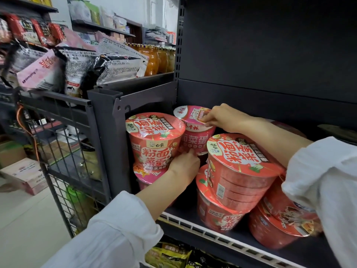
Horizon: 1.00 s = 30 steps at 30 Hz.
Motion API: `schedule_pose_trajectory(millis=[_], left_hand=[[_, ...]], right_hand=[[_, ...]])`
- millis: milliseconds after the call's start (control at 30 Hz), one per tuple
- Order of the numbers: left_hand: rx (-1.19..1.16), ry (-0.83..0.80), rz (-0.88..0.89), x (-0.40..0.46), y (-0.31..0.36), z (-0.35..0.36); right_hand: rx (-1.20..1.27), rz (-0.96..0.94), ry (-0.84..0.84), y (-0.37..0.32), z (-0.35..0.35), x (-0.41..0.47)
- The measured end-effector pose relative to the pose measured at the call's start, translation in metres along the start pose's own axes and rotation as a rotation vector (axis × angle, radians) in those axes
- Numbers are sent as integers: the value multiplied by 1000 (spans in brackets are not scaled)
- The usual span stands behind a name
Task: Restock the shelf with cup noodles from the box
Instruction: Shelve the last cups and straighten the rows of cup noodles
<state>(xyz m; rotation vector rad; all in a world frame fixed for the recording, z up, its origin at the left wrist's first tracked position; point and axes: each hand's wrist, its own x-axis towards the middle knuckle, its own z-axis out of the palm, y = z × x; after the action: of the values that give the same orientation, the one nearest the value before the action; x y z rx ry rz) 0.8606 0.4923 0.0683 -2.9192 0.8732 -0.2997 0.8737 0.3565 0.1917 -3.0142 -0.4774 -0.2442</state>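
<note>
A pink cup noodle (195,132) stands at the back left of the dark shelf (193,211), on top of another cup. My right hand (222,118) grips its lid rim from above. My left hand (184,164) holds its lower side from the front. To its left, a red cup (152,136) sits stacked on a pink cup (148,176). To the right, tilted red cups (241,167) lie stacked, with more red cups (274,229) at the shelf front. The box is out of view.
A wire basket rack (63,120) with noodle packets (77,62) stands to the left. Orange jars (154,59) sit on a shelf behind it. Cartons (25,175) lie on the floor at left. Yellow packets (170,252) fill the shelf below.
</note>
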Motion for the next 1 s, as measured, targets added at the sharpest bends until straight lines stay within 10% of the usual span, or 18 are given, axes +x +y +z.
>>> schedule_pose_trajectory(millis=[1000], left_hand=[[-252, 0, -108, -3, -1, 6]], right_hand=[[-157, 130, -91, -23, -4, 3]])
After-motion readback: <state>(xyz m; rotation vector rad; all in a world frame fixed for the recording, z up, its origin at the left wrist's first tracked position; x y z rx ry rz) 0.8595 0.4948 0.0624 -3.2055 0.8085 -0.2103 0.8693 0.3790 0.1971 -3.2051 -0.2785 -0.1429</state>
